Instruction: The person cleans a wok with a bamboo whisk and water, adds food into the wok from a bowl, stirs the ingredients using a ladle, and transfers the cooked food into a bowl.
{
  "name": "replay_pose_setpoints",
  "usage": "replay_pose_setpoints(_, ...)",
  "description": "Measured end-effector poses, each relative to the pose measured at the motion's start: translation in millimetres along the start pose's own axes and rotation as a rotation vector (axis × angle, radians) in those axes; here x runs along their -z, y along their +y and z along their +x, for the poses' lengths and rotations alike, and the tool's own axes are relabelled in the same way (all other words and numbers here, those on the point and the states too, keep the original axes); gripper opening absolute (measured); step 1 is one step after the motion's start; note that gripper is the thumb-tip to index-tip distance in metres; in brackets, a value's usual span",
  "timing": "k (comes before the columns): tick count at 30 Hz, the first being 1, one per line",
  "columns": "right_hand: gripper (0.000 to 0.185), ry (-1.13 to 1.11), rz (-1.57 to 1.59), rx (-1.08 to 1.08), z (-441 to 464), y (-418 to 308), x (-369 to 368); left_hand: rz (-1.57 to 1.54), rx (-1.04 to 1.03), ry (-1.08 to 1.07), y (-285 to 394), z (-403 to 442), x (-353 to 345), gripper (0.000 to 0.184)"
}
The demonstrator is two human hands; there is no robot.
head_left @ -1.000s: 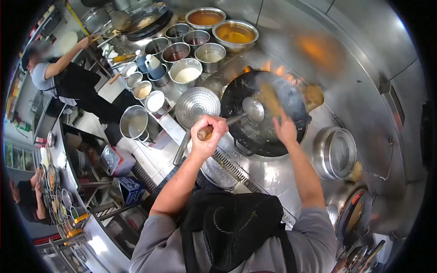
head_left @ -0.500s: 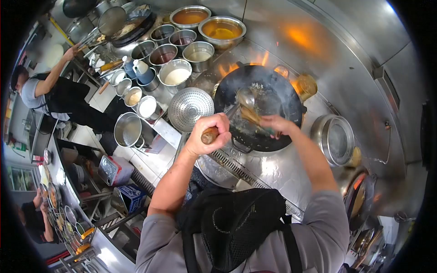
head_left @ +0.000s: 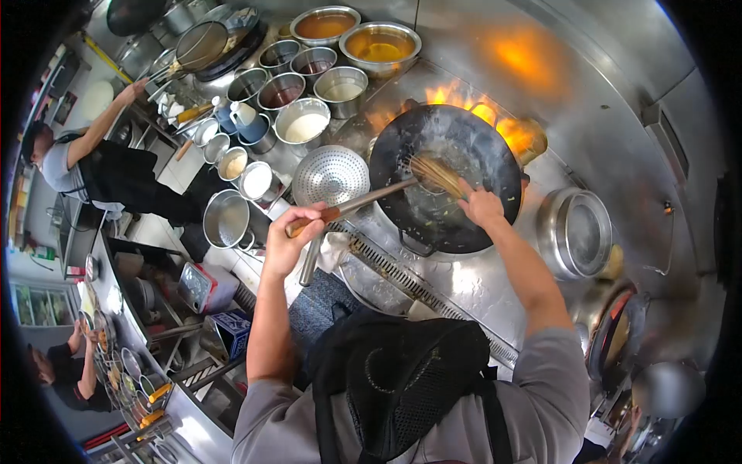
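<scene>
A black wok (head_left: 495, 151) sits over flames on the steel range, with small food bits and some liquid inside. My left hand (head_left: 296, 232) is closed around the wooden grip of a long-handled ladle (head_left: 371, 199), whose far end reaches into the wok. The brush hides most of the ladle's bowl. My right hand (head_left: 482, 205) is over the wok's right part, closed on a bamboo wok brush (head_left: 437, 176). The brush's bristles point left and meet the ladle's end near the middle of the wok.
Left of the wok are a perforated strainer (head_left: 359, 166) and several metal pots of liquids and seasonings. Flames (head_left: 506, 127) rise behind the wok. Stacked metal pans (head_left: 576, 232) stand to its right. A co-worker (head_left: 97, 158) works at the far left, another person at the lower left.
My left hand has moved left and down, drawing the ladle handle lower. My right hand has shifted slightly, and the brush now lies over the ladle's end. The flames behind the wok have grown.
</scene>
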State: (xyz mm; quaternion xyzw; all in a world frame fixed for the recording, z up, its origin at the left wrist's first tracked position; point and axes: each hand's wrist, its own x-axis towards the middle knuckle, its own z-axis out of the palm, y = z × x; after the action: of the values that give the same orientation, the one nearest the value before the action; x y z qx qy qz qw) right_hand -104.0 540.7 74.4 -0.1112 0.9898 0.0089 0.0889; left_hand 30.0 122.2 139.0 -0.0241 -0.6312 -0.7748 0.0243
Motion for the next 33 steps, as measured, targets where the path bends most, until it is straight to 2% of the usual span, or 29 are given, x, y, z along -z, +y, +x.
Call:
replay_pose_setpoints(2,0.056,-0.001,0.006,-0.030,6.4,-1.5,-6.8,0.372,0.096,0.003,-6.7,-12.4,10.6,0.014)
replay_pose_setpoints(3,0.057,-0.173,0.311,-0.110,10.6,-7.5,-4.8,0.638,0.096,-0.045,0.5,-15.1,2.6,0.019)
replay_pose_setpoints(4,0.057,-0.254,0.469,-0.147,9.2,-13.6,2.7,0.906,0.086,-0.100,8.5,-12.8,-8.0,0.024)
replay_pose_setpoints(5,0.057,-0.332,0.621,-0.197,7.9,-19.8,10.3,1.093,-0.031,-0.172,8.3,-11.1,-13.1,0.036)
replay_pose_setpoints(6,0.057,-0.493,0.841,-0.268,-0.8,-24.6,28.2,1.089,-0.036,-0.177,12.1,-10.2,-14.8,0.036)
replay_pose_setpoints(7,0.057,-0.650,1.060,-0.335,-4.6,-24.8,39.9,1.320,0.025,-0.244,19.1,-6.6,-16.1,0.039)
replay_pose_setpoints(8,0.057,-0.636,1.059,-0.336,-1.0,-11.9,38.4,1.553,0.087,-0.306,23.2,-0.9,-15.2,0.042)
replay_pose_setpoints(9,0.056,-0.363,0.518,-0.145,-4.7,-1.4,39.2,1.666,-0.015,-0.354,27.3,0.6,-9.1,0.046)
replay_pose_setpoints(10,0.055,-0.096,-0.016,0.038,-11.6,1.8,34.4,1.668,-0.012,-0.377,27.7,-0.8,-8.9,0.046)
replay_pose_setpoints(11,0.057,-0.073,-0.032,-0.047,-13.3,5.9,33.9,1.762,-0.120,-0.361,27.3,-0.1,-11.4,0.047)
replay_pose_setpoints(13,0.059,-0.115,0.085,-0.035,-8.1,0.6,2.7,1.910,-0.358,-0.318,23.8,10.5,-16.2,0.051)
replay_pose_setpoints(14,0.061,-0.156,0.205,-0.015,-8.3,-1.3,-8.6,1.899,-0.375,-0.324,26.0,18.3,-15.6,0.051)
replay_pose_setpoints(16,0.062,-0.411,0.750,-0.198,-20.2,-9.2,3.8,1.919,-0.450,-0.291,35.1,31.8,-7.6,0.050)
replay_pose_setpoints(18,0.060,-0.200,0.042,-0.071,-32.5,-5.8,14.4,1.914,-0.501,-0.340,35.6,36.7,6.4,0.051)
replay_pose_setpoints(20,0.058,-0.181,0.002,-0.191,-33.1,-21.3,31.0,1.855,-0.499,-0.420,39.7,43.4,4.6,0.056)
replay_pose_setpoints(21,0.063,-0.245,0.077,-0.258,-27.6,-27.3,19.6,1.779,-0.649,-0.394,32.4,48.0,5.1,0.055)
replay_pose_setpoints(22,0.067,-0.304,0.157,-0.324,-23.5,-38.3,21.0,1.763,-0.665,-0.396,30.1,53.4,6.5,0.055)
replay_pose_setpoints(24,0.068,-0.459,1.106,-0.567,-32.4,-61.4,28.9,1.730,-0.716,-0.373,28.7,68.9,11.3,0.052)
replay_pose_setpoints(26,0.066,-0.415,0.815,-0.491,-35.4,-51.2,25.3,1.682,-0.767,-0.374,26.5,76.0,24.2,0.052)
replay_pose_setpoints(27,0.066,-0.414,0.811,-0.502,-33.2,-44.2,10.4,1.706,-0.720,-0.418,27.0,74.8,28.1,0.051)
replay_pose_setpoints(29,0.066,-0.074,0.211,-0.403,-23.0,-31.4,-28.2,1.704,-0.706,-0.484,13.8,72.9,33.3,0.052)
replay_pose_setpoints(30,0.066,-0.075,0.210,-0.411,-22.0,-43.6,-23.2,1.698,-0.711,-0.490,0.8,70.8,33.0,0.052)
replay_pose_setpoints(32,0.066,-0.186,1.151,-0.679,-22.8,-96.7,13.8,1.489,-0.429,-0.541,-31.3,69.4,32.8,0.051)
replay_pose_setpoints(33,0.066,-0.168,1.107,-0.686,-26.0,-116.2,30.8,1.076,-0.406,-0.483,-65.3,74.7,44.5,0.036)
